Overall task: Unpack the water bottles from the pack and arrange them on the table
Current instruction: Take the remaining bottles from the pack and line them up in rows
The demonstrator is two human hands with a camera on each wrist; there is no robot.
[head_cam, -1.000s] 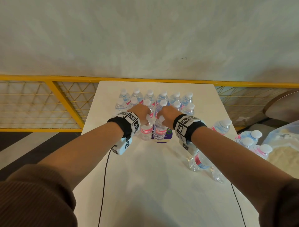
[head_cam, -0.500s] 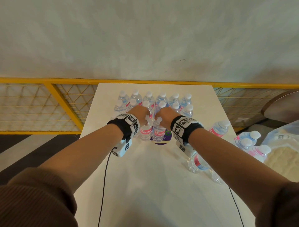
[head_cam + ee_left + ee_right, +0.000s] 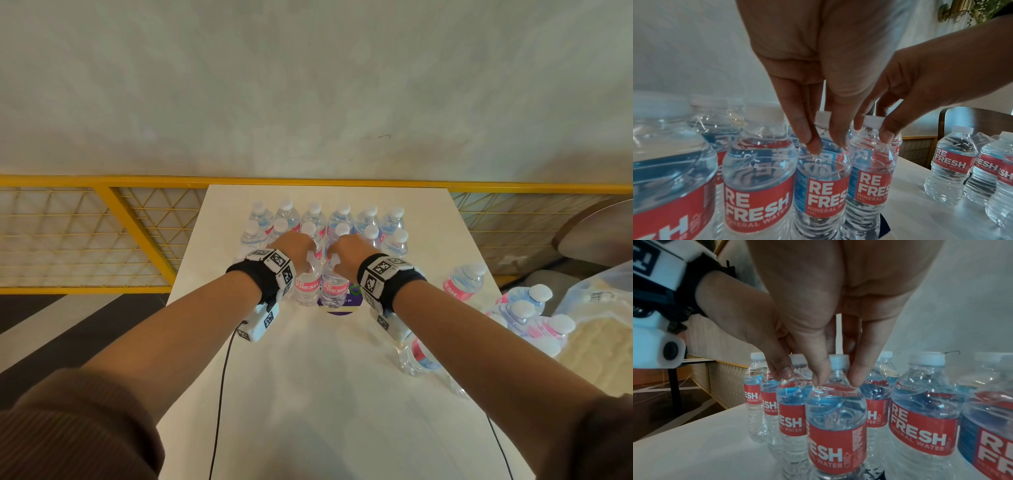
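Two clear water bottles with red labels stand side by side mid-table. My left hand pinches the neck of the left bottle from above, fingertips on its shoulder around the white cap. My right hand holds the right bottle the same way, with its fingertips round the cap. Both bottles stand upright on the white table. Just behind them, two rows of bottles stand lined up. The plastic-wrapped pack with several bottles sits off the table's right edge.
A loose bottle stands near the right edge and another is under my right forearm. A purple disc lies by the held bottles. A yellow mesh railing runs behind the table. Cables hang from both wrists.
Hardly anything has moved: both hands stay on the tops of the same two bottles in front of the rows. Only the head view has shifted slightly.
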